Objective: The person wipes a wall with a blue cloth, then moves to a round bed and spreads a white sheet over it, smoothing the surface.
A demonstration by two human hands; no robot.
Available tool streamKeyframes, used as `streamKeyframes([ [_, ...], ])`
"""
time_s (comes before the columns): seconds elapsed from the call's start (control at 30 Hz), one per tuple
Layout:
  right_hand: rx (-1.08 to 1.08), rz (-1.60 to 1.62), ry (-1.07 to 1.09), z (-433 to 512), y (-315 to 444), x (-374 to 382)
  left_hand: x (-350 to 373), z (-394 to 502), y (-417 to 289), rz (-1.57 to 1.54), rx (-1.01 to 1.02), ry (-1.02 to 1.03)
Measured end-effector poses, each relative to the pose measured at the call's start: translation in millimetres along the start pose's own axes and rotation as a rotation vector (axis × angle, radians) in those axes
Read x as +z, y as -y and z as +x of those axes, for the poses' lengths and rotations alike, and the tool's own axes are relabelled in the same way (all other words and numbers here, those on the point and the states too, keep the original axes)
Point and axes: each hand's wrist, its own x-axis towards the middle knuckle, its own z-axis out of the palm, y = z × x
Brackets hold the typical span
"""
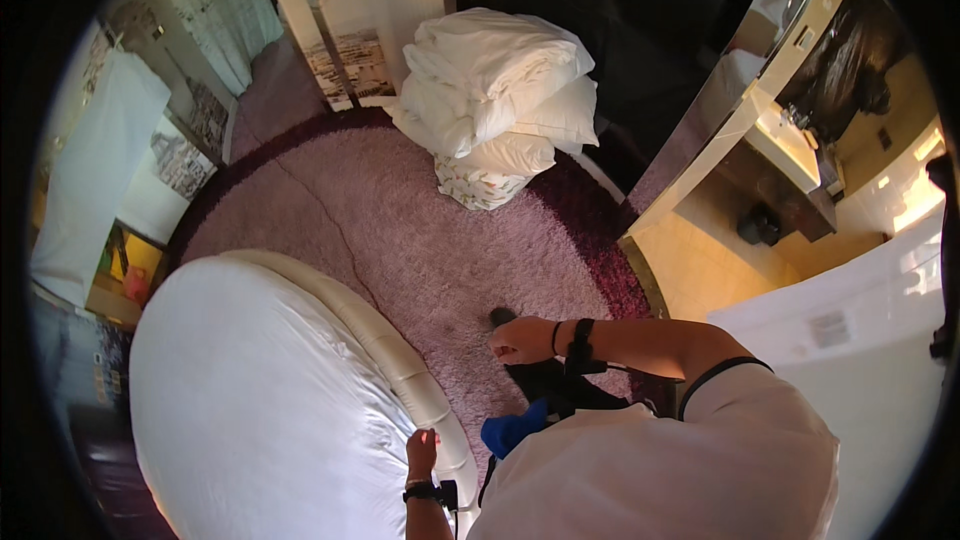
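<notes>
A round bed with a white fitted sheet (262, 390) fills the lower left, edged by a padded cream bed frame (405, 379). My left hand (422, 451) is at the sheet's right edge, beside the frame; whether its fingers pinch the cloth is unclear. Over the carpet, to the right of the bed, my right hand (525, 341) is held with its fingers curled in, and nothing shows in it. Blue cloth (514, 429) hangs at my waist. Beyond, white bedding (499, 75) is piled on a floral-patterned seat or bundle (480, 184).
A pink carpet (300, 187) with a dark purple border covers the floor. On the right, a glass partition frame (697, 142) borders a washroom with a basin (791, 146) and a black bin (759, 225). A cabinet (382, 30) stands at the back.
</notes>
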Motion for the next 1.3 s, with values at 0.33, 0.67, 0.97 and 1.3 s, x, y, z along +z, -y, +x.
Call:
streamKeyframes([
  [0.33, -0.052, -0.115, -0.090, 51, -148, -170, -5, 188, -268, 0.068, 0.040, 0.130],
  [0.67, 0.576, 0.567, -0.857, 112, -331, -406, 10, 348, -458, 0.160, 0.414, 0.101],
  [0.97, 0.574, 0.245, -1.392, 140, -454, -505, -36, 538, -499, 0.289, 0.452, 0.173],
  [1.3, 0.911, -0.178, -1.144, 121, -527, -605, 91, 705, -663, 0.048, 0.594, 0.234],
])
